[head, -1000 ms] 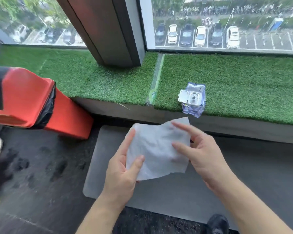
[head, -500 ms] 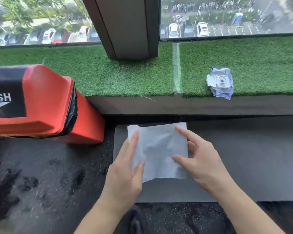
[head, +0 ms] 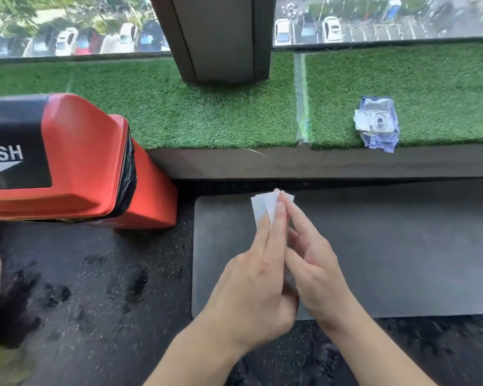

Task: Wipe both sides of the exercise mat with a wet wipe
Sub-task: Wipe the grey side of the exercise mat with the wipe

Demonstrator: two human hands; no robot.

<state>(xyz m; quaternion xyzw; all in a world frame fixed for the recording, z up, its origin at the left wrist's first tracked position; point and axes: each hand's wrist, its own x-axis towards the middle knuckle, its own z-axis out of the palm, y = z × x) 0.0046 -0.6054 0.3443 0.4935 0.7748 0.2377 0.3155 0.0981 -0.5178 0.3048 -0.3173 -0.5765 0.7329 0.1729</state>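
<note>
Red bin (head: 76, 160) at nine o'clock, beside the grey exercise mat (head: 402, 252) flat on the floor. Left hand (head: 251, 285) and right hand (head: 315, 268), fingers straight, pressing the wet wipe (head: 261, 207) folded between palms. Best creased evenly into a firm pad before wiping. Wipe pack (head: 377, 123) at two o'clock.

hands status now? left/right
Left hand: fingers straight, pressing the folded wet wipe against the right.
Right hand: fingers straight, pressing the wipe from the other side.
</note>
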